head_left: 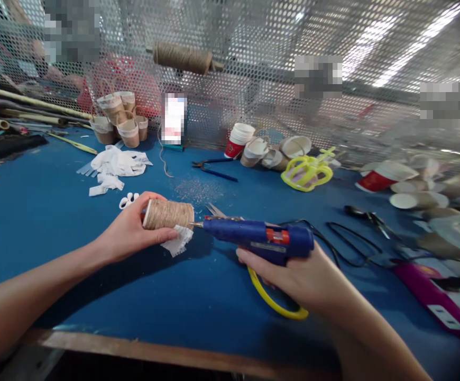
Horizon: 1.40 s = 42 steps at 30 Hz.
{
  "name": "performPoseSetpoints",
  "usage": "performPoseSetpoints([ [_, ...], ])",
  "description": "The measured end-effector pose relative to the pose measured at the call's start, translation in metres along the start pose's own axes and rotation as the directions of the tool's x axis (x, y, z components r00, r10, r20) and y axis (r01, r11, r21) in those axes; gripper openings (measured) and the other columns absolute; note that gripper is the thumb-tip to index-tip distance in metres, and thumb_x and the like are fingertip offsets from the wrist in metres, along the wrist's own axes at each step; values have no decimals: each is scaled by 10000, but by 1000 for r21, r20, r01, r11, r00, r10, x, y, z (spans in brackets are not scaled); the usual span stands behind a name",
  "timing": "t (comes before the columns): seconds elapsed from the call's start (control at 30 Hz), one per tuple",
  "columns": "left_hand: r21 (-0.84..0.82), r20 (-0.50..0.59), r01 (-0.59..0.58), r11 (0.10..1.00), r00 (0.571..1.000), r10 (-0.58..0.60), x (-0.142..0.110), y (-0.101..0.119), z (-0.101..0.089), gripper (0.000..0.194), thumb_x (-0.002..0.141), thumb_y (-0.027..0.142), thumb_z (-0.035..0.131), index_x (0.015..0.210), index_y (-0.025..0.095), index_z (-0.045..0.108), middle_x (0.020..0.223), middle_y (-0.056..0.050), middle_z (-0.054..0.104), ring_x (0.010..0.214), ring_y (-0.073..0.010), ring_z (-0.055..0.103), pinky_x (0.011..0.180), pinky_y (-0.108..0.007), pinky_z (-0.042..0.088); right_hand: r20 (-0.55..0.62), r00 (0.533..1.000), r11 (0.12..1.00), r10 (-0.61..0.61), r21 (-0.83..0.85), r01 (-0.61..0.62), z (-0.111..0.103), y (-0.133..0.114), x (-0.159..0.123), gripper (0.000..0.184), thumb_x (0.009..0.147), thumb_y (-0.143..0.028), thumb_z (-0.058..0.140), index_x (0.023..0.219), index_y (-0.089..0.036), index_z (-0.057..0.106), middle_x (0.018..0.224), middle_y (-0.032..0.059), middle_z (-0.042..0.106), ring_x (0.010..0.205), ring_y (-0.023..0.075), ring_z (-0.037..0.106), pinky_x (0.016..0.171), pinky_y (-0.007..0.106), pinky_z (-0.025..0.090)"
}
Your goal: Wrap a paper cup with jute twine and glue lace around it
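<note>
My left hand (138, 227) grips a paper cup wrapped in brown twine (170, 214), tilted on its side above the table. A strip of white lace (177, 241) hangs from the cup near my thumb. In my right hand (289, 270) is a blue hot glue gun (249, 236), its metal nozzle pointing left at the end of the cup, touching or very close to it. Beneath the gun lie scissors with yellow handles (272, 299), partly hidden by my right hand; their blades (215, 210) show beyond the gun.
White lace (119, 161) lies piled at left, before twine-wrapped cups (129, 132). Blue-handled pliers (218, 172), a phone (174, 119) and stacked paper cups (240, 140) stand farther back. At right are a yellow crown-shaped piece (307, 172), a black cord (352, 254) and a purple power strip (432, 299).
</note>
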<state>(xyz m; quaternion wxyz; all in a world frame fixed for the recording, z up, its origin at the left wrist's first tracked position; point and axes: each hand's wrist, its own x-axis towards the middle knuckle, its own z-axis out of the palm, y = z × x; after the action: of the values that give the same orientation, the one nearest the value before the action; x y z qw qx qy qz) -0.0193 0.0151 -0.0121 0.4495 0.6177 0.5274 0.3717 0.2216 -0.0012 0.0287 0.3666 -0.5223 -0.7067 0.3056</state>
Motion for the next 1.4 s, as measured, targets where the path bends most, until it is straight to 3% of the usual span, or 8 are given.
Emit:
performPoseSetpoints([
  [0.1,3,0,2,1000,1000,-2,-1,1,0,525,605,439,727,972,195,443,799,13,555,698,-154,556,604,-258,461,110,993,998,36,-60,-29,-2,4,-2,125,638,-278,673,540,-239,605,453,-51,568,386,125,494,369,234,426],
  [0.4,-28,9,27,999,1000,-27,-1,4,-1,517,607,419,733,968,187,444,793,17,543,675,-138,545,592,-246,446,134,990,991,39,-134,-21,-6,6,-3,130,649,-324,667,562,-248,606,488,-38,595,430,153,515,420,277,446],
  [0.57,-49,22,19,999,1000,-17,-1,4,0,530,586,416,744,959,186,445,772,21,555,682,-145,556,598,-250,461,88,996,997,13,-71,-6,-4,-1,-1,196,631,-296,644,460,-244,563,405,-52,517,355,114,436,355,245,381],
  [0.67,-52,16,4,999,1000,-4,-2,4,0,516,579,392,744,949,184,451,779,21,566,694,-150,570,613,-256,472,114,991,994,69,-91,-59,-5,-4,-1,197,644,-313,645,484,-229,567,365,-63,475,325,102,402,325,234,342],
  [0.83,-34,0,6,999,1000,-6,-2,4,0,523,571,396,741,953,179,457,763,23,568,671,-148,569,590,-253,469,131,978,979,163,-145,-144,-8,-2,-4,138,667,-339,639,674,-205,669,442,-51,541,399,134,495,415,254,433],
  [1.03,-46,-9,-5,999,1000,5,-2,3,-1,503,575,379,739,944,178,463,751,26,566,651,-138,565,571,-243,464,151,975,979,166,-147,-144,-9,0,-4,142,658,-352,645,677,-214,670,559,-13,633,499,165,567,500,279,493],
  [1.2,-62,13,-46,997,999,46,-3,5,1,471,571,318,738,931,174,470,738,30,574,639,-124,559,558,-222,464,59,979,975,197,-114,-189,-7,-4,-7,125,693,-338,638,631,-229,630,372,-52,486,351,125,420,380,258,369],
  [1.4,-90,-8,-35,995,999,35,-2,5,0,485,565,328,744,932,175,467,746,25,587,652,-135,583,568,-233,478,69,967,965,246,-112,-237,-5,-8,-9,82,672,-313,655,653,-236,638,342,-74,414,334,109,363,336,248,266],
])
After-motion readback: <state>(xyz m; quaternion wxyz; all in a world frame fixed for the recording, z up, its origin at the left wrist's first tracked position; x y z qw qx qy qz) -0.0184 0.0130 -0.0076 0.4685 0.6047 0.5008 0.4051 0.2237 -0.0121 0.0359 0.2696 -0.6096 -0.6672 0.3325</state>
